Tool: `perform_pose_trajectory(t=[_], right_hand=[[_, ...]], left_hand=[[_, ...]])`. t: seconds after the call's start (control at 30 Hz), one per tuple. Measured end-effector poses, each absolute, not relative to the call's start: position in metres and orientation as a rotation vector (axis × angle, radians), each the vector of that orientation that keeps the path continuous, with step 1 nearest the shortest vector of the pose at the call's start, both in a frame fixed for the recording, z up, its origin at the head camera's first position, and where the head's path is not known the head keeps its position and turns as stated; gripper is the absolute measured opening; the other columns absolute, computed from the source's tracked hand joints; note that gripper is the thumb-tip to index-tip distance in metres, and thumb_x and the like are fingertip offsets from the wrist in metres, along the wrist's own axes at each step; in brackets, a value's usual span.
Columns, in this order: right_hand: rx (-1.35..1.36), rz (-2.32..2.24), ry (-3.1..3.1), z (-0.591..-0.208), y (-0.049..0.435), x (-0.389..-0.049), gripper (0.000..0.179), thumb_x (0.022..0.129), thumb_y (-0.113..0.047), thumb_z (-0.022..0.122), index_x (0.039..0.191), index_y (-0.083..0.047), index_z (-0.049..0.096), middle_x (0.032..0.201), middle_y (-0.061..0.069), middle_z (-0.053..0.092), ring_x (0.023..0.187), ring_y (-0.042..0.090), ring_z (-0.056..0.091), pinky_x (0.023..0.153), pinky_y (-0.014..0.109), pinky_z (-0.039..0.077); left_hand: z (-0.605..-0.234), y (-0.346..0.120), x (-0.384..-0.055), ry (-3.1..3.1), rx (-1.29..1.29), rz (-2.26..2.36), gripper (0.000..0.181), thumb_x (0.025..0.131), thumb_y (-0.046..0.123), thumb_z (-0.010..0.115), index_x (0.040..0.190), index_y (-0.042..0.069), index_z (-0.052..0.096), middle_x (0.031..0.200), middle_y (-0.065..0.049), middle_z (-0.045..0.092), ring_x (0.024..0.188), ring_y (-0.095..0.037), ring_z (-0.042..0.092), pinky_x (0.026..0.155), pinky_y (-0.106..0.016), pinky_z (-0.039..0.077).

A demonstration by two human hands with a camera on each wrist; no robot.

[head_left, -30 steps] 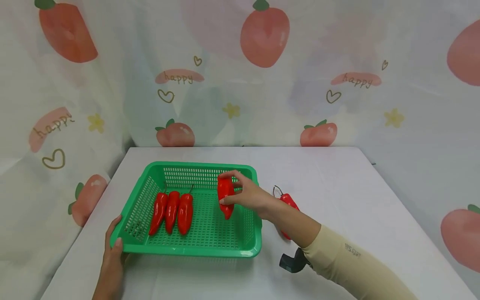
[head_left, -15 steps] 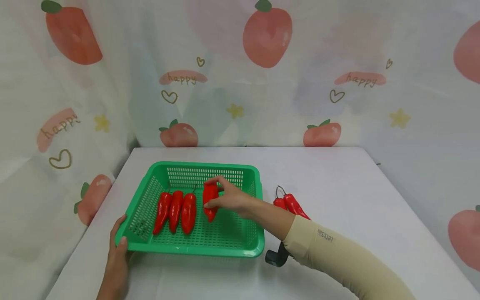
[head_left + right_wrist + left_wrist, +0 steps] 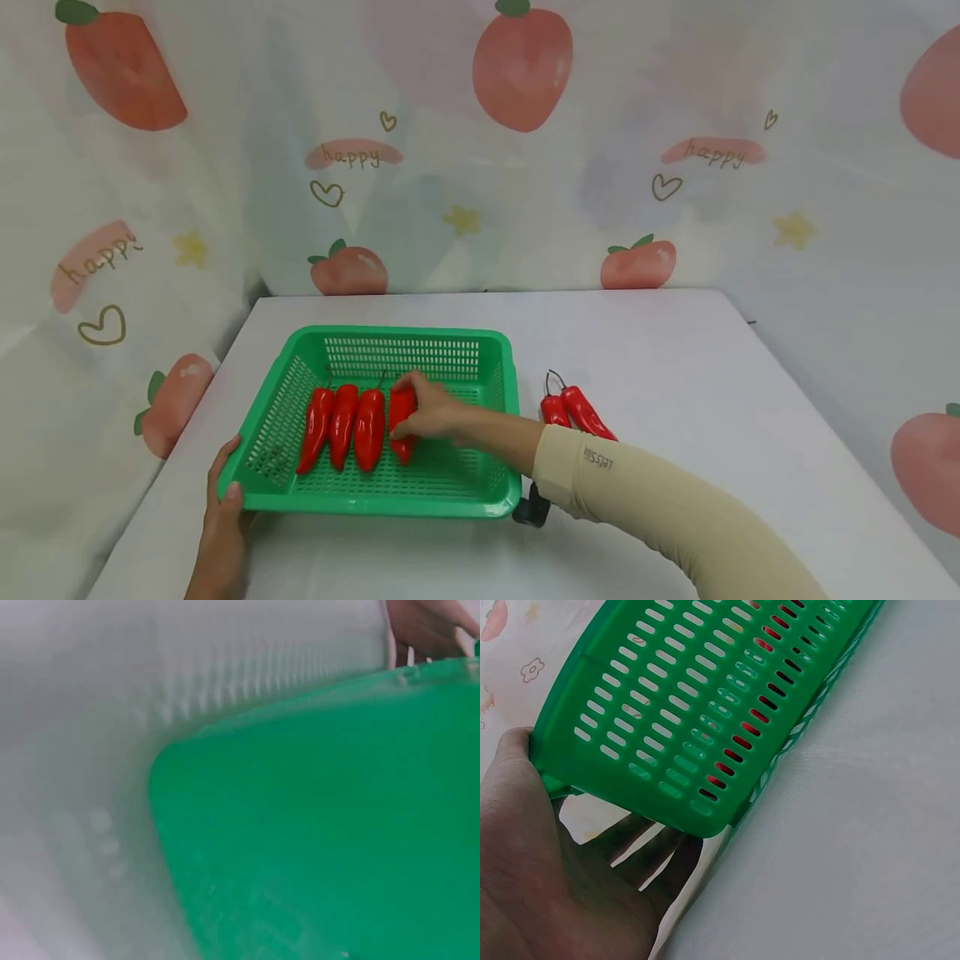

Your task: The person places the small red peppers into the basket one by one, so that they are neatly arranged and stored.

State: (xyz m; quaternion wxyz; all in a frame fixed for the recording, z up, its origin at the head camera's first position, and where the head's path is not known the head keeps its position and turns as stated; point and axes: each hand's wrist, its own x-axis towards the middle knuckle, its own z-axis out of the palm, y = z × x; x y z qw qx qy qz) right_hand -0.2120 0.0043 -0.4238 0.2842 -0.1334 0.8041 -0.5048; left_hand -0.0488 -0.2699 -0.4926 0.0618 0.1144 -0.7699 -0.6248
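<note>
My right hand (image 3: pixel 435 410) pinches a red chili pepper (image 3: pixel 402 408) between thumb and fingers, low inside the green plastic basket (image 3: pixel 375 504). The hand covers part of this pepper. Left of it, three more red peppers (image 3: pixel 342 425) lie side by side on the basket floor, stems toward the back. My left hand (image 3: pixel 225 525) grips the basket's near left corner. In the left wrist view, the thumb of the left hand (image 3: pixel 562 877) is at the rim and its fingers reach along the outside wall. The right wrist view is mostly filled by the basket's blurred green wall (image 3: pixel 322 810).
On the white table (image 3: pixel 660 367), right of the basket, lie red peppers (image 3: pixel 587 413) partly hidden by the right sleeve (image 3: pixel 637 492). A dark object (image 3: pixel 532 510), perhaps the wrist camera, shows under the forearm. A fruit-printed curtain (image 3: pixel 480 167) stands behind and at both sides.
My right hand has moved left and down with its pepper, bringing it beside the row of three. My left hand stays on the basket corner.
</note>
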Motion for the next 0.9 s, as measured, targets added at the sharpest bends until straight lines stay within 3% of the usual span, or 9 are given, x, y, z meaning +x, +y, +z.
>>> perform_pose_trajectory(t=[0.43, 0.73, 0.9], right_hand=[[-0.367, -1.191, 2.372, -0.436, -0.015, -0.202, 0.064, 0.074, -0.002, 0.090, 0.124, -0.020, 0.055, 0.118, 0.013, 0.046, 0.110, 0.035, 0.046, 0.076, 0.045, 0.054], [-0.325, -1.259, 2.323, -0.432, -0.012, -0.199, 0.065, 0.074, 0.001, 0.090, 0.125, -0.018, 0.056, 0.120, 0.016, 0.045, 0.108, 0.035, 0.053, 0.078, 0.044, 0.055], [-0.334, -1.238, 2.322, -0.431, -0.013, -0.199, 0.066, 0.074, -0.001, 0.091, 0.127, -0.016, 0.055, 0.123, 0.019, 0.041, 0.107, 0.037, 0.053, 0.078, 0.045, 0.056]], left_hand=[[-0.491, -0.272, -0.046, -2.319, 0.365, -1.913, 0.054, 0.114, 0.044, 0.024, 0.164, 0.047, 0.004, 0.165, -0.010, 0.005, 0.131, -0.017, 0.032, 0.089, -0.011, 0.038], [-0.487, -0.270, -0.049, -2.375, 0.379, -1.870, 0.054, 0.113, 0.046, 0.021, 0.163, 0.048, 0.002, 0.164, -0.009, 0.009, 0.133, -0.030, 0.030, 0.088, -0.014, 0.039], [-0.490, -0.272, -0.046, -2.315, 0.355, -1.921, 0.054, 0.114, 0.043, 0.024, 0.164, 0.046, 0.005, 0.164, -0.009, 0.008, 0.133, -0.022, 0.030, 0.089, -0.013, 0.039]])
